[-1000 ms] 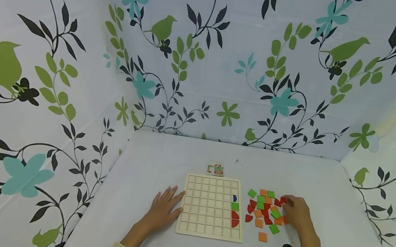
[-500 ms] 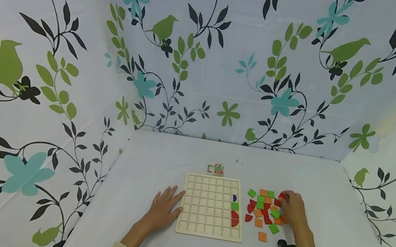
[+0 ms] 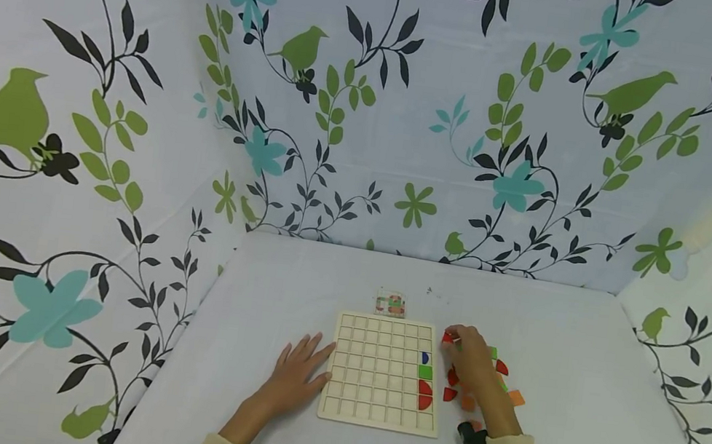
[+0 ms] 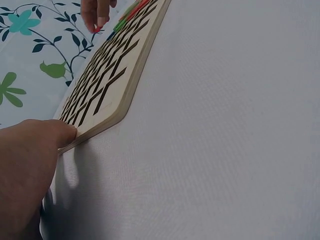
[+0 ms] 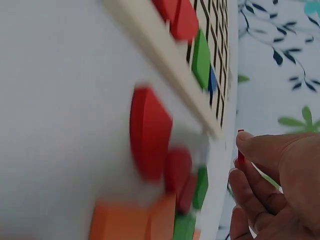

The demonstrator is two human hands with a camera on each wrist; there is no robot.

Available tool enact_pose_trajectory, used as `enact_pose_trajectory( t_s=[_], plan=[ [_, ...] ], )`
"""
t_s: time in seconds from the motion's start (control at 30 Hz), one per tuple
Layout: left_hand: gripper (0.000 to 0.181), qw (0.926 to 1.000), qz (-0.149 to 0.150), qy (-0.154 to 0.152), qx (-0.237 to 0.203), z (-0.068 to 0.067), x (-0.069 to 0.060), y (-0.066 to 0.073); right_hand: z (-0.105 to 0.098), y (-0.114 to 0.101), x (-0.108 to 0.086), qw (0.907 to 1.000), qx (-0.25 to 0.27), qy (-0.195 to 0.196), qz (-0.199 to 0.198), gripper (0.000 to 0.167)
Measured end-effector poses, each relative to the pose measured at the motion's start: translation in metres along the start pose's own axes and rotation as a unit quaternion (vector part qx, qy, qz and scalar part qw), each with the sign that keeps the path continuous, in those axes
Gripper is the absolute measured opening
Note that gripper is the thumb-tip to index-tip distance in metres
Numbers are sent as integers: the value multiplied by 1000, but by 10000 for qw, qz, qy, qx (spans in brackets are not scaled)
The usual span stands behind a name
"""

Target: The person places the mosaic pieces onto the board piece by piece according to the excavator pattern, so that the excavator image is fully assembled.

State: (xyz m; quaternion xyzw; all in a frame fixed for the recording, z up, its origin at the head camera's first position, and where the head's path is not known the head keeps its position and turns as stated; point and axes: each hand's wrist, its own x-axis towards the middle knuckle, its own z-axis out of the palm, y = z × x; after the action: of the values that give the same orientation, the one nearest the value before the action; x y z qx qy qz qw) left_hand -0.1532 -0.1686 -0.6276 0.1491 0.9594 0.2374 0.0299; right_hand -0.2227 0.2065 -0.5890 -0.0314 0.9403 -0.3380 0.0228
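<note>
A square wooden grid board (image 3: 371,381) lies on the white table. My left hand (image 3: 297,375) rests flat with fingers spread, and its thumb and a fingertip touch the board's left edge. Between thumb and fingers my right hand (image 3: 471,358) pinches a red quarter-circle tile (image 3: 447,338), just off the board's upper right side. In the right wrist view the held red tile (image 5: 241,157) shows as a thin sliver. Down the board's right column sit a blue half-round tile (image 3: 425,358), a green square tile (image 3: 425,371) and red rounded tiles (image 3: 425,395).
Loose red, orange and green tiles (image 3: 517,398) lie right of the board, partly hidden by my right hand and forearm. A small pattern card (image 3: 390,304) lies behind the board. A patterned cloth (image 3: 365,142) hangs around the table.
My right hand has picked a red tile from the pile's far right and carried it left to near the board. The left hand has stayed in place.
</note>
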Motion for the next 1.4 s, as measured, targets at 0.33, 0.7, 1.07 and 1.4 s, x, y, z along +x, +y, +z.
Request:
enact_pose_trajectory(
  t_s=[0.33,0.7,1.07,1.4],
  plan=[
    [59,10000,8,-21,-16,-1,-2,1,44,-27,10,9931,-711,-79,-932,13],
    [59,9999,-53,-129,-62,-1,-4,2,47,-30,5,9919,-524,-293,-1118,8],
    [58,9998,-48,-93,-146,-2,-1,3,47,-27,8,9923,-518,-292,-1090,6],
    [58,9999,-36,-28,-90,-2,-1,2,35,-27,8,9944,-358,-277,-953,10]
  ],
)
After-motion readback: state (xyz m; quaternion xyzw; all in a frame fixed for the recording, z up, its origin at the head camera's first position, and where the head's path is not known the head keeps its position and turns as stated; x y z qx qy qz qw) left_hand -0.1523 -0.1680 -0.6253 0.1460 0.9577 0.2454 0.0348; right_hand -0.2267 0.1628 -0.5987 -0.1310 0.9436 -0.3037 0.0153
